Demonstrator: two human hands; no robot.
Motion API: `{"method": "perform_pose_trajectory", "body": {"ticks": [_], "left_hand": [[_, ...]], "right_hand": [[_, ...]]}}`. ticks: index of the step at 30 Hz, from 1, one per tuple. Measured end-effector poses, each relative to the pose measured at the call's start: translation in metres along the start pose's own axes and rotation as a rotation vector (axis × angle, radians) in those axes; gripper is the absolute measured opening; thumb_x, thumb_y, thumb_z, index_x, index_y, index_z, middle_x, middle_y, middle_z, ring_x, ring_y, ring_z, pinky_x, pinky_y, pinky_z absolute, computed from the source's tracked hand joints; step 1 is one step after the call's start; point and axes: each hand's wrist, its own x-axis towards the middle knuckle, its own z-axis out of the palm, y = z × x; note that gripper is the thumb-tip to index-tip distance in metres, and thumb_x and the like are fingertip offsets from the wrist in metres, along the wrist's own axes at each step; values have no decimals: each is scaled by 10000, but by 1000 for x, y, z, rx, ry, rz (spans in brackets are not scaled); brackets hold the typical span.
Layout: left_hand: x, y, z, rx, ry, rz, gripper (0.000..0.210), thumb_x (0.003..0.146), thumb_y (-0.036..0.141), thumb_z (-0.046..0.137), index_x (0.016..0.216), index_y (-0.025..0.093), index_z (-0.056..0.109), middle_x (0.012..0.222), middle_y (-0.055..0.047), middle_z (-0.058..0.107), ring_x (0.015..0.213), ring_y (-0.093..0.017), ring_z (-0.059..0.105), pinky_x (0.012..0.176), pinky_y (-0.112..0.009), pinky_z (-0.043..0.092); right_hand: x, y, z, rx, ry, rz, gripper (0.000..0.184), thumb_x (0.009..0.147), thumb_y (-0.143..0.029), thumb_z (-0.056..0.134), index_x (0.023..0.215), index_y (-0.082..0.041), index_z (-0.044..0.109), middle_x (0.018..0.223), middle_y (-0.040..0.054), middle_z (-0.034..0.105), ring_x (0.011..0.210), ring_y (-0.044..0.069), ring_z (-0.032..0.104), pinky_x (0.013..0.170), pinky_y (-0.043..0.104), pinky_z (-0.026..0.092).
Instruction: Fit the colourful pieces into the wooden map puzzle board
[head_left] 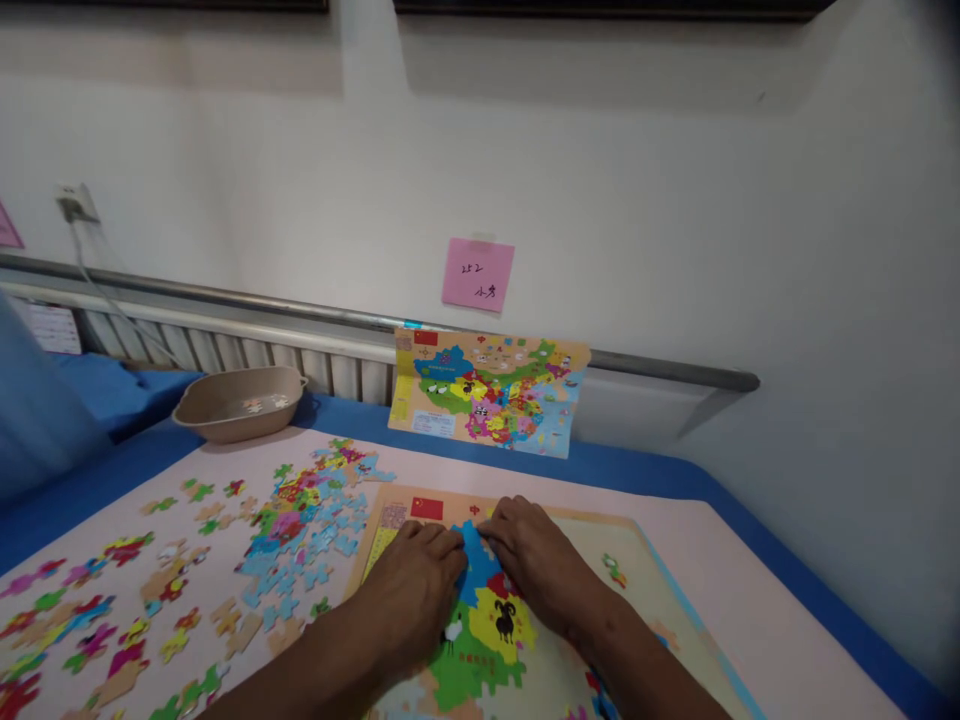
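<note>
A partly assembled map jigsaw (491, 650) lies in its pale tray (675, 590), with blue, green, yellow and red areas joined. My left hand (427, 580) rests over the jigsaw's upper left, fingers curled and pressed together; whatever is under them is hidden. On the other side of the blue pieces (472, 560), my right hand (529, 555) bends its closed fingers down onto their edge, touching a jigsaw piece there. A small loose piece (614, 570) sits on the bare tray to the right of my hands.
Many loose jigsaw pieces (300, 530) are spread across the pink sheet at left. A brown plastic basin (240, 400) with a few pieces stands behind them. A printed map (487, 390) leans against the wall rail (660, 368), below a pink note (478, 275). Blue fabric (37, 400) shows at far left.
</note>
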Motion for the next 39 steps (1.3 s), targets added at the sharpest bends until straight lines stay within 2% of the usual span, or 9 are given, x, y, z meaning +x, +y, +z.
{"method": "perform_pose_trajectory", "body": {"ticks": [4,9,15,23,28,31,39], "left_hand": [[-2,1,-5,-82,58,0,215,918,172,553,1115,204,633,1270,-57,667,1158,-300,595,986,-522,453],[-2,1,-5,-50,48,3,245,901,155,552,1123,196,649,1309,-76,659,1180,-326,585,979,-538,454],[1,1,-5,-62,21,-5,244,935,164,535,1143,196,657,1313,-78,661,1184,-329,583,1003,-561,446],[-1,2,-4,-52,7,-9,229,938,171,564,1150,193,649,1317,-80,655,1193,-327,577,1003,-544,443],[-1,1,-1,-27,58,9,217,966,176,522,1147,203,640,1308,-67,655,1180,-322,584,987,-547,445],[-1,0,0,-22,44,5,221,947,161,545,1143,204,639,1293,-64,662,1171,-312,593,985,-533,448],[-1,1,-5,-16,17,4,229,966,182,536,1162,197,653,1308,-89,663,1190,-317,596,1013,-550,447]], "right_hand": [[0,9,3,67,89,15,232,1057,-229,473,988,-213,695,999,62,625,968,219,524,842,337,373],[-2,18,0,108,158,57,208,1031,-209,517,930,-203,700,958,55,640,951,218,536,838,338,388],[-6,16,1,55,85,-11,218,1032,-191,519,959,-212,723,955,51,645,929,207,533,808,326,378],[-4,14,4,-94,15,-53,226,1049,-256,528,925,-218,713,954,51,626,883,192,499,739,314,308],[-4,14,4,-148,0,-67,244,1049,-247,525,882,-216,700,934,46,618,873,193,483,722,327,261],[-5,10,2,-194,7,-76,227,1039,-243,548,865,-210,690,921,46,615,870,196,472,714,334,241],[-6,5,2,-163,6,-49,193,1024,-223,562,885,-213,696,951,55,623,890,207,490,741,332,285]]}}
